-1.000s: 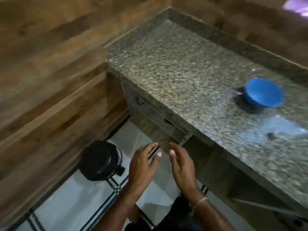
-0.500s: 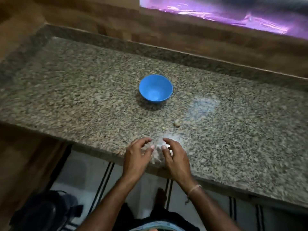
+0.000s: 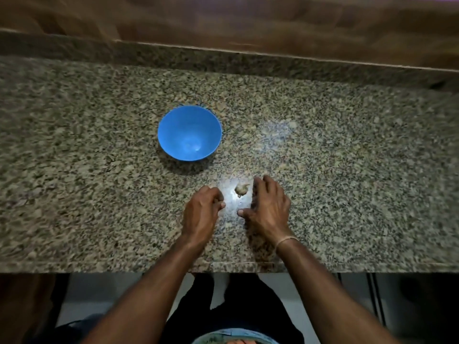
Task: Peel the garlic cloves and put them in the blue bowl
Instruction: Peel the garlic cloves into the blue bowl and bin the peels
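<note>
A small pale piece of garlic (image 3: 241,189) lies on the speckled granite counter (image 3: 99,194), in a bright patch of light. The blue bowl (image 3: 189,133) stands behind it to the left, with nothing inside. My left hand (image 3: 201,214) hovers just left of the garlic, fingers curled loosely, holding nothing. My right hand (image 3: 269,209) is just right of the garlic, fingers bent down toward the counter, thumb pointing left. Neither hand touches the garlic.
A low granite upstand and a wooden wall (image 3: 223,21) run along the back of the counter. The counter's front edge (image 3: 223,268) is near my body, with tiled floor below.
The view swung from the floor and counter corner to straight over the counter. Both hands moved forward from the counter edge to either side of the garlic.
</note>
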`<control>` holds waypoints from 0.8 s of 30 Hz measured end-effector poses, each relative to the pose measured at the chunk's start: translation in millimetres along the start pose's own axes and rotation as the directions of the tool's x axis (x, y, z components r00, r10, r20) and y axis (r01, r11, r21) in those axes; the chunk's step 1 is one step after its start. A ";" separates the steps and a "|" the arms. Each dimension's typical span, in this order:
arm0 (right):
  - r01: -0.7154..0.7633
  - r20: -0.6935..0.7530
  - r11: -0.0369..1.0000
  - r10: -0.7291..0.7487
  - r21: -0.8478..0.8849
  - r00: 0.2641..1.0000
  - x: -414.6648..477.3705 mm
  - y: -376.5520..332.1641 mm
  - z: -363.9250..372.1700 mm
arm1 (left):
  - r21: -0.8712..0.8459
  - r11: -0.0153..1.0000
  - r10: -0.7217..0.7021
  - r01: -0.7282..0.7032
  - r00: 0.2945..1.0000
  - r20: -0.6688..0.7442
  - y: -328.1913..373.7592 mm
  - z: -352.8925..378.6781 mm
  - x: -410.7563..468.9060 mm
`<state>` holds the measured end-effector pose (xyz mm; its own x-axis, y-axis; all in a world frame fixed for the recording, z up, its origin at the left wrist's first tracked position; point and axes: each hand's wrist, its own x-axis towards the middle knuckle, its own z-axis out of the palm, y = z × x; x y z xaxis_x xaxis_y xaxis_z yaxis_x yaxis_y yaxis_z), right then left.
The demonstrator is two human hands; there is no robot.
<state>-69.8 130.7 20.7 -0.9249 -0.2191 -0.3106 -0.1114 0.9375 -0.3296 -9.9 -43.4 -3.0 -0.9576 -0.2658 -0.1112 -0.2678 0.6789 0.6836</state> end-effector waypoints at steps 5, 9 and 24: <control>0.001 -0.036 1.000 0.000 0.027 0.999 1.3 4.6 4.1 | -0.029 1.000 0.001 -0.002 0.999 -0.040 10.2 -5.5 -1.0; 0.009 -0.025 1.000 -0.008 0.018 1.000 1.7 4.1 4.3 | -0.118 0.993 -0.029 0.002 0.974 -0.226 30.1 -31.7 14.8; 0.069 -0.003 0.998 -0.069 0.000 0.998 2.2 14.2 6.0 | 0.010 0.995 -0.087 0.100 0.909 -0.407 49.6 -46.4 52.5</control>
<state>-71.2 141.9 10.0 -0.9163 -0.2821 -0.2841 -0.1749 0.9203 -0.3499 -68.5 -55.5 58.5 -0.8041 -0.5795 0.1327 -0.3633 0.6557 0.6619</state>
